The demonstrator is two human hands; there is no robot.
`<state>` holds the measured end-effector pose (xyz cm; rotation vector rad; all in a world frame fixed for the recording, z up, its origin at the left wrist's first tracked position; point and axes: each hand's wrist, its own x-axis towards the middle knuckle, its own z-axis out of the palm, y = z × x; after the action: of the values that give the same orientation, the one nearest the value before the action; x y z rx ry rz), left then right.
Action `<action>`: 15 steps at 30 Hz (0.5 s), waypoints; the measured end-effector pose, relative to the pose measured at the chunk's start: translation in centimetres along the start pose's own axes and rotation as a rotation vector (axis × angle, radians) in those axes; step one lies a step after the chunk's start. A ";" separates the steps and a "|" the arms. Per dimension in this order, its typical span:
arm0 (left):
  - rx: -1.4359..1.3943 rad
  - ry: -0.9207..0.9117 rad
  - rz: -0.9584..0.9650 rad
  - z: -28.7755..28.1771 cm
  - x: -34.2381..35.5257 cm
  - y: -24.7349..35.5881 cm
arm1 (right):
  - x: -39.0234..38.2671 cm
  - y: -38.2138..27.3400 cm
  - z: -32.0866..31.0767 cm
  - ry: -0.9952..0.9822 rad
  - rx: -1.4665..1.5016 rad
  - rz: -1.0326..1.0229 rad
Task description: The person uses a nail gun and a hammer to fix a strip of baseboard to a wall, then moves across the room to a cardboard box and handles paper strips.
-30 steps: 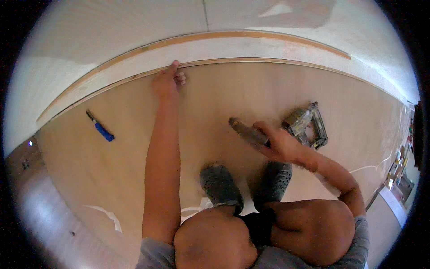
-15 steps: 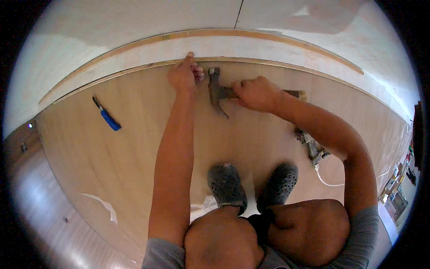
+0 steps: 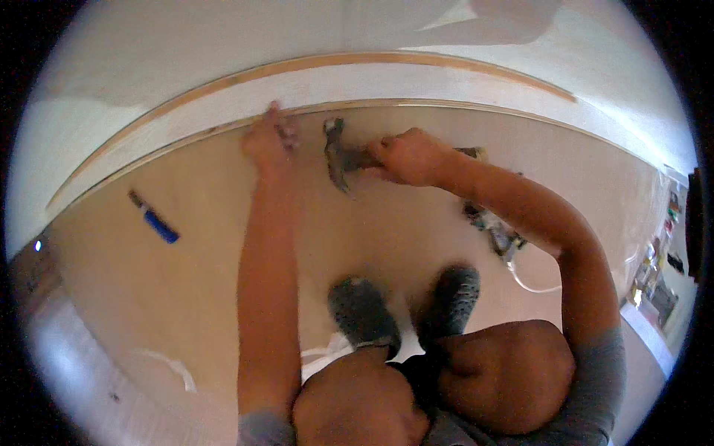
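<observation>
My left hand (image 3: 271, 141) is at the thin wooden edge strip (image 3: 405, 103) along the wall's foot, one finger reaching onto it, the others bent and smeared by blur; whether it holds anything cannot be seen. My right hand (image 3: 401, 156) grips a claw hammer (image 3: 335, 160) by its handle, its head held just right of my left hand. Partly hidden under my right forearm is a nail gun (image 3: 502, 241) with a white hose (image 3: 532, 286). A blue-handled knife (image 3: 156, 219) lies on the board to the left.
A white wall (image 3: 245, 44) carries a curved-looking tan wood band (image 3: 401, 58). My feet in dark clogs (image 3: 361, 312) stand on the plywood board (image 3: 193, 290). Assorted items (image 3: 654, 260) lie beyond the board's right end; a pale floor (image 3: 97, 372) shows at lower left.
My right hand brought the hammer up from beside the nail gun to near my left hand. Since half a second ago the view has shifted slightly and blurred; hammer and left hand remain close.
</observation>
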<state>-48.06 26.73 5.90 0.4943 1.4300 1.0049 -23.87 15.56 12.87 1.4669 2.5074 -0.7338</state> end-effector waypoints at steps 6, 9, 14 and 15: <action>0.081 0.099 -0.060 0.6 -0.1 0.4 | -8.8 8.7 -2.6 -0.115 -0.099 0.039; 0.128 0.099 0.008 0.6 0.0 -0.1 | -10.1 9.9 -3.0 -0.108 -0.182 0.033; 0.093 0.064 0.020 -0.4 0.7 -0.4 | -10.4 11.0 -1.7 0.031 -0.119 -0.031; 0.087 0.065 0.024 -0.7 0.9 -0.6 | -10.5 10.6 -1.3 0.027 -0.106 0.003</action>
<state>-48.66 26.92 4.86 0.5481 1.5342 0.9889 -9.31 12.29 14.25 1.4537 2.5215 -0.5752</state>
